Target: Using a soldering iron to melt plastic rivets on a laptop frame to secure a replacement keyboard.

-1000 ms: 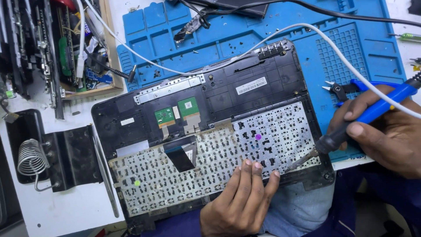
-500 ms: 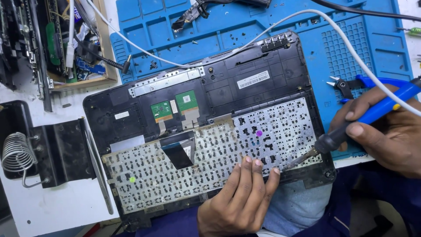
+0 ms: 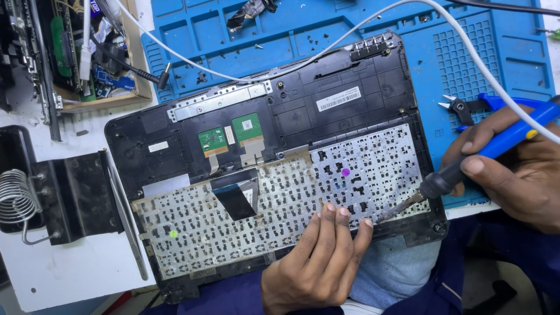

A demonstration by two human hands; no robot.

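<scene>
While your left hand [image 3: 318,265] presses flat on the keyboard back [image 3: 280,201], your right hand [image 3: 513,166] pinches the soldering iron [image 3: 466,163] at its lower edge; most of that edge looks untouched.

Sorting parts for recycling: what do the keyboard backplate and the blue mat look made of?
Keyboard backplate: probably thin sheet metal, dull silvery, punched with many small holes. Blue mat: likely silicone or rubber, matte, with moulded compartments and a grid.

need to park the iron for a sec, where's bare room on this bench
Bare white bench lies left of the black laptop shell, below the coiled wire iron stand. The blue silicone mat has open grid above the blue-handled cutters. The wooden tray at upper left is crowded.
</scene>
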